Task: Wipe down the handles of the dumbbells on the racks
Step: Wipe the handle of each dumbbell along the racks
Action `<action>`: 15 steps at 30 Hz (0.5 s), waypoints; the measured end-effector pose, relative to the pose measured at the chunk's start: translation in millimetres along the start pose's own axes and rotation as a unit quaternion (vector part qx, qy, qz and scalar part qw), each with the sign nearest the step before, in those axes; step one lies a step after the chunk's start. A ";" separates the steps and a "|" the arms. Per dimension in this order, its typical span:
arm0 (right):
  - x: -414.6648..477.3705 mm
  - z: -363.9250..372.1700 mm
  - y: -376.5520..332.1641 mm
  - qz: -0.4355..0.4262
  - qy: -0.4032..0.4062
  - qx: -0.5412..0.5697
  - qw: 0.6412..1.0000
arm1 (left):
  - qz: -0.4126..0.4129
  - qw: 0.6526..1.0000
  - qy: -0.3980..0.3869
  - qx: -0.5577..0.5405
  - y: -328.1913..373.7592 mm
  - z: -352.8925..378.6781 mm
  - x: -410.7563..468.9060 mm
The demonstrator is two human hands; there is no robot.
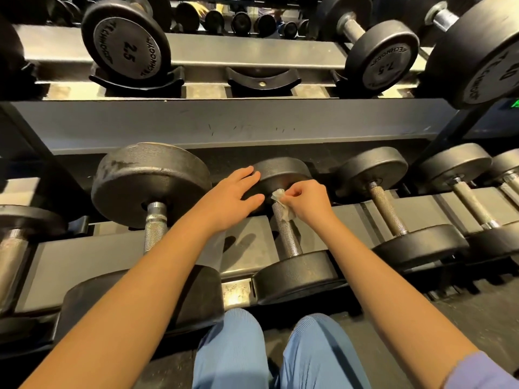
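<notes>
A black dumbbell lies on the lower rack in the middle, its knurled steel handle (pixel 287 237) running toward me. My right hand (pixel 307 202) pinches a small white wipe (pixel 283 204) against the far end of that handle, by the far head (pixel 280 175). My left hand (pixel 234 197) rests flat, fingers straight, on the left side of that far head. The near head (pixel 295 276) sits at the rack's front edge.
A bigger dumbbell (pixel 151 186) lies to the left, smaller ones (pixel 387 209) to the right on the lower rack (pixel 244 245). The upper shelf (pixel 224 122) carries dumbbells marked 2.5 (pixel 126 40) and 7.5 (pixel 382 60), with a bare cradle (pixel 262 77) between. My knees in blue trousers (pixel 233 349) are below.
</notes>
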State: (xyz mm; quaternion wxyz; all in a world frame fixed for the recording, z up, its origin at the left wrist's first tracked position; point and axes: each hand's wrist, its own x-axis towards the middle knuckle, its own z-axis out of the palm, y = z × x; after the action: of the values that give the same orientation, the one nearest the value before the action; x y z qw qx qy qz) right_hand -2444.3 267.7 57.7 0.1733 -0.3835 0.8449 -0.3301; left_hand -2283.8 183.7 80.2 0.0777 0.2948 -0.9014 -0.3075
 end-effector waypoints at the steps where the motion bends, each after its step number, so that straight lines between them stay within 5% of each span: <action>1: -0.3 -0.2 -0.1 0.001 -0.001 -0.004 1.000 | -0.001 1.000 -0.001 0.001 -0.1 -0.1 0.1; 7: -25.5 -10.2 19.0 -0.013 -0.073 -0.054 0.996 | 0.000 1.000 0.003 0.008 -0.6 1.3 1.4; 15: -0.9 -3.6 -0.1 -0.029 -0.018 -0.053 0.998 | -0.003 1.000 -0.003 0.011 1.0 1.0 0.9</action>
State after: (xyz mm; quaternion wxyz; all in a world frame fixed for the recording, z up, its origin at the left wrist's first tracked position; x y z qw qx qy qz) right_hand -2445.6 269.9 60.4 0.1581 -0.4220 0.8466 -0.2830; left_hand -2285.3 184.3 80.0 0.0713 0.2973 -0.9040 -0.2989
